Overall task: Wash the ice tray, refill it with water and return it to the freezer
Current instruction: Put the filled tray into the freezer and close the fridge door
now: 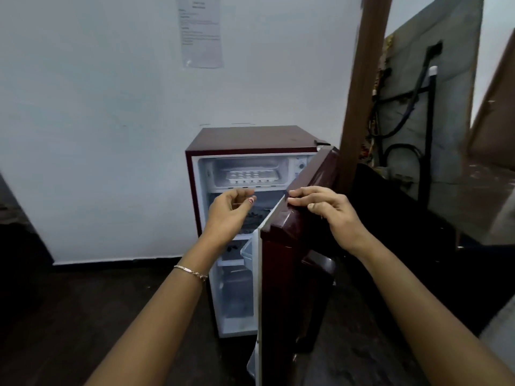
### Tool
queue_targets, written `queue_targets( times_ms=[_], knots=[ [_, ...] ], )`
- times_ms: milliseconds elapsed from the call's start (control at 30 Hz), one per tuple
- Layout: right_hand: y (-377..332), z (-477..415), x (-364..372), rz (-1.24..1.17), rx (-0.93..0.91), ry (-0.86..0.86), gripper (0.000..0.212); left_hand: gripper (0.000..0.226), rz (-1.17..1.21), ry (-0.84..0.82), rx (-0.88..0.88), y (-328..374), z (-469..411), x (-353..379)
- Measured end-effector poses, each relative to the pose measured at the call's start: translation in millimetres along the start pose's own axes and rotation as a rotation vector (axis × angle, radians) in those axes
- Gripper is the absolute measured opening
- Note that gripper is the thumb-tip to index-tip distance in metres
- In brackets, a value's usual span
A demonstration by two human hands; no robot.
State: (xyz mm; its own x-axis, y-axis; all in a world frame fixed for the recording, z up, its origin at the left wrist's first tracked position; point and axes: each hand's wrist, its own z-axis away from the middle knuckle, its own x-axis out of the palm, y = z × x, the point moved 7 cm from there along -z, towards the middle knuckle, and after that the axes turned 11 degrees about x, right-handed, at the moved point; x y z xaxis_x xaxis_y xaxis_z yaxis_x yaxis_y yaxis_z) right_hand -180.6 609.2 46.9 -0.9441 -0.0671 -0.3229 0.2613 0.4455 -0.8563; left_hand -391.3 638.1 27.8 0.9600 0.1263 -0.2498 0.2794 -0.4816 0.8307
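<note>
A small maroon fridge point(250, 136) stands against the white wall with its door point(295, 246) swung open toward me. Inside the freezer compartment at the top lies a white ice tray point(252, 176). My right hand point(320, 210) grips the top edge of the open door, fingers curled over it. My left hand point(231, 211) hovers in front of the fridge opening, below the freezer compartment, with fingers loosely curled and nothing in it. A thin bracelet sits on my left wrist.
White shelves and a door bin point(248, 250) show inside the fridge. A wooden post point(362, 87) rises right of the fridge, with a grey board and black cables point(418, 101) behind it. A paper notice point(201, 32) hangs on the wall. The floor is dark.
</note>
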Motion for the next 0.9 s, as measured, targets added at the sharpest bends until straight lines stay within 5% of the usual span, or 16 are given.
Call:
queue_targets(
  times_ms=[267,433,700,900],
  knots=[
    [9,-71,76,0.355,-0.064,-0.061,0.046,0.029,-0.076,-0.024,-0.002,-19,-20,-54],
    [29,-127,95,0.749,0.018,-0.045,0.065,0.045,-0.381,-0.099,0.057,-34,-46,-83],
    [59,-178,112,0.895,-0.020,0.063,0.061,0.063,-0.784,-0.196,0.159,-79,-101,-118],
    [76,-211,135,1.012,-0.003,0.060,0.073,0.078,-0.875,-0.245,0.111,-116,-136,-126]
  ],
)
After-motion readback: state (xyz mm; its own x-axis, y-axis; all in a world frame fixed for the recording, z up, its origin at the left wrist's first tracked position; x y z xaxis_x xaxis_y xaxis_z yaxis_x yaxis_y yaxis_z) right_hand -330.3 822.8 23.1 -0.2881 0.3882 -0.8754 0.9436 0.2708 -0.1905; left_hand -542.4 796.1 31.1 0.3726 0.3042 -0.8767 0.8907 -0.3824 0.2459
